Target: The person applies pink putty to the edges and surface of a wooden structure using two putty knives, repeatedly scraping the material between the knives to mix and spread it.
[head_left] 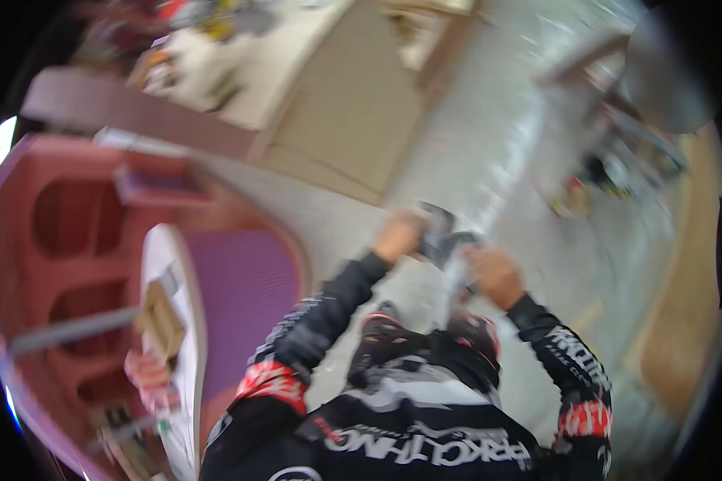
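In front of my body, above the floor, both hands are close together and smeared by motion. My left hand [399, 235] is closed around a dark grey, flat-looking piece [437, 220]. Just to its right, my right hand [496, 275] has its fingers curled on a blurred object with a dark top and a pale lower part [457, 260]. The two held things overlap in this view, and the blur hides their exact kind. Below them are my shoes and dark trousers [409, 353].
At left stands a pink boat-like shell [16, 240] with oval openings and a purple panel [237, 280]. Cardboard-coloured pieces [164, 325] lie on its white-edged part. Ahead is a large tan board [345, 112]. Blurred tools [573, 196] lie on the floor at right, beside a curved wooden edge [686, 313].
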The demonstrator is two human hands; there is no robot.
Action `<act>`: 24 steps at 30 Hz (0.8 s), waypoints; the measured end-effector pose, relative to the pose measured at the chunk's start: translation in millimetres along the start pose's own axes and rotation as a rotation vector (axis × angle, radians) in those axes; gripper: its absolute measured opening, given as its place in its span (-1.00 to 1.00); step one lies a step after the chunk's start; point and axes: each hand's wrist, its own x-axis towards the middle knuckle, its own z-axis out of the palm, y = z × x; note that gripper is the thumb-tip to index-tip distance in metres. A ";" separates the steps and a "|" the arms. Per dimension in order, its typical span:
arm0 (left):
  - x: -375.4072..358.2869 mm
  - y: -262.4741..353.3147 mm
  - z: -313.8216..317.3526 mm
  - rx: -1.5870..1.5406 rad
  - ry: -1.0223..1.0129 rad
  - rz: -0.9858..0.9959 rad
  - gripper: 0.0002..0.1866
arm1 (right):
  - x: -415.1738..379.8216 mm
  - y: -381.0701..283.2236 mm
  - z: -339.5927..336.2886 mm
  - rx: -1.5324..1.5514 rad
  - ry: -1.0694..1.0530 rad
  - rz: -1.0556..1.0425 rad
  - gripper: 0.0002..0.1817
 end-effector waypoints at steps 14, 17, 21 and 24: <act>11.2 -19.7 -86.8 -2.017 0.456 -0.293 -0.57 | 96.8 91.7 32.8 2.805 -0.177 0.258 -0.67; 15.0 -60.9 -120.7 -1.842 0.928 -0.165 -0.58 | 125.7 71.2 85.4 1.746 0.213 1.103 -0.66; 35.1 -123.1 -102.9 -1.623 1.129 -0.288 -0.61 | 207.0 10.4 46.3 2.373 0.215 0.774 -0.53; 51.6 -103.5 -82.6 -1.402 1.166 -0.180 -0.55 | 296.7 -51.4 9.2 2.292 0.328 0.830 -0.52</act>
